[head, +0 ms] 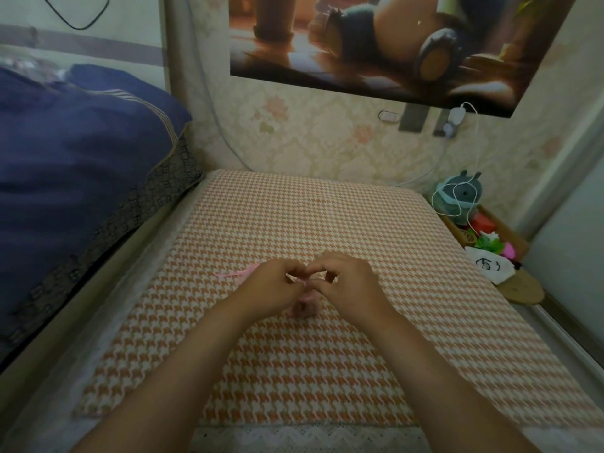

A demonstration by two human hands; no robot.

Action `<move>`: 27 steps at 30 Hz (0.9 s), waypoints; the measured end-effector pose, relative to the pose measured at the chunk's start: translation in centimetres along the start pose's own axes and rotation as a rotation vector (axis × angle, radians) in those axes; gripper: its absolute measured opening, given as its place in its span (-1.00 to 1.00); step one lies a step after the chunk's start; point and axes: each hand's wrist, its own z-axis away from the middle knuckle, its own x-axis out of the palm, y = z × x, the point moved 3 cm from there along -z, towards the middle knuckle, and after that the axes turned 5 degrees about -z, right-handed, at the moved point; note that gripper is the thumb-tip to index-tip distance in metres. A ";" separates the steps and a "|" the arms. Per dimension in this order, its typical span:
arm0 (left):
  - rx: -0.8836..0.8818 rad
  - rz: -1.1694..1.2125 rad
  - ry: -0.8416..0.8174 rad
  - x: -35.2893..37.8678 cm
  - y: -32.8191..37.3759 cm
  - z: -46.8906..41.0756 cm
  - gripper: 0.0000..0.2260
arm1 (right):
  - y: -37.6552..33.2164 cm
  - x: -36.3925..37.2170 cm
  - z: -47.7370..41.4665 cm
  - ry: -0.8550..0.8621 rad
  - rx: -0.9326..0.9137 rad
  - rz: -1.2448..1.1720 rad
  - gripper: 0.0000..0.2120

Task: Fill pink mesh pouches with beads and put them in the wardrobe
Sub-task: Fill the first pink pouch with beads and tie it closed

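A small pink mesh pouch [305, 307] sits bunched on the orange houndstooth mat [294, 220], partly hidden below my fingers. My left hand [274, 289] and my right hand [346, 282] meet just above it, both pinching its gathered top and drawstring. A pink ribbon [235, 273] trails leftward from my left hand across the mat. Any beads inside the pouch cannot be made out. The wardrobe is out of sight.
A dark blue quilt [81, 165] is piled on the bed to the left. At the right edge stand a grey plush toy [459, 197], a wooden tray of colourful items [490, 237] and a white drawstring bag [490, 264]. A wall with a poster stands behind.
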 end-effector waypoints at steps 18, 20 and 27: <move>-0.117 0.056 0.040 0.6 -0.3 -1.1 -0.82 | 8.8 -1.0 0.3 -0.186 0.295 0.386 -0.63; -0.117 0.070 0.041 0.6 -0.2 -1.2 -0.83 | 8.8 -0.5 0.0 -0.209 0.256 0.452 -0.64; -0.095 0.006 0.032 1.1 -0.6 -1.4 -0.81 | 9.2 -0.1 -0.6 -0.204 0.279 0.489 -0.79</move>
